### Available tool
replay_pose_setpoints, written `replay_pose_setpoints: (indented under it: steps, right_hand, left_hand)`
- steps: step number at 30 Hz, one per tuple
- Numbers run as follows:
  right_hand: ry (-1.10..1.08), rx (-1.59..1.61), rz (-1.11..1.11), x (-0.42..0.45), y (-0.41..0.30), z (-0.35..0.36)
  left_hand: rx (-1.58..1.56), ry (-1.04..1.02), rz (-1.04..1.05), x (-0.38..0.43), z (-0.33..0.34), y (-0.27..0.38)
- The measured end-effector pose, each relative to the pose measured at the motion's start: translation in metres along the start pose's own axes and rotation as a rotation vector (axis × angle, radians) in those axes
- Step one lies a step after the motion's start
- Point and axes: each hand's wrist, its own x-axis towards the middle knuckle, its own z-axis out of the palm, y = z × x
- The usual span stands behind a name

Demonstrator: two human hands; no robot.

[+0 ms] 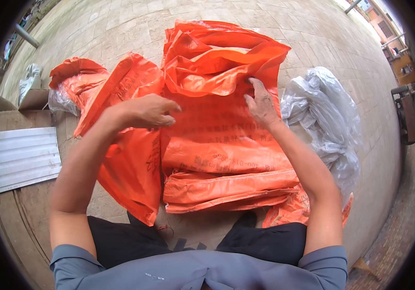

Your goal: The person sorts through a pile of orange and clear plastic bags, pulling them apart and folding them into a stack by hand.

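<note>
A stack of orange woven plastic sacks (225, 156) lies on the ground before me, printed with dark writing. Its far end is a puffed, crumpled fold (211, 69). My left hand (155, 110) hovers over the stack's left edge, fingers apart, holding nothing. My right hand (261, 101) is at the right side of the upper fold, thumb and fingers apart, its fingertips near or on the plastic; no grip shows. More orange sacks (131, 156) lie crumpled to the left, beneath my left forearm. Another orange sack (290, 208) shows by my right elbow.
Crumpled clear plastic sheeting (323, 112) lies on the paving at the right. At the left are a white corrugated panel (21, 156), wooden boards (22, 214) and an open cardboard box (33, 98). Dark machinery (406, 116) stands at the far right.
</note>
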Motion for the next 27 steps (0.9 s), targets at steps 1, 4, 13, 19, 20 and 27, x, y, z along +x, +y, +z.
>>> replay_pose_setpoints:
  steps: [1,4,13,19,20,27]
  right_hand:
    - [0.004,-0.04,-0.011,0.01,0.001,0.006]
    - [0.02,-0.147,-0.032,0.033,0.013,0.018]
    - [-0.043,-0.286,0.078,0.077,0.062,0.047]
    - [0.102,-0.361,0.119,0.061,0.1,0.105]
    - [0.06,-0.392,0.171,0.053,0.103,0.116]
    - [-0.004,-0.494,0.267,0.026,0.108,0.153]
  left_hand:
    - [0.132,0.113,0.054,0.022,0.01,-0.017]
    - [0.399,0.447,0.223,0.094,0.044,-0.061]
    - [0.392,1.084,0.266,0.19,0.043,-0.072]
    - [0.414,1.179,0.21,0.254,0.003,-0.061]
    - [0.443,1.236,0.192,0.271,0.001,-0.066]
    - [0.363,0.848,-0.124,0.358,-0.008,-0.108]
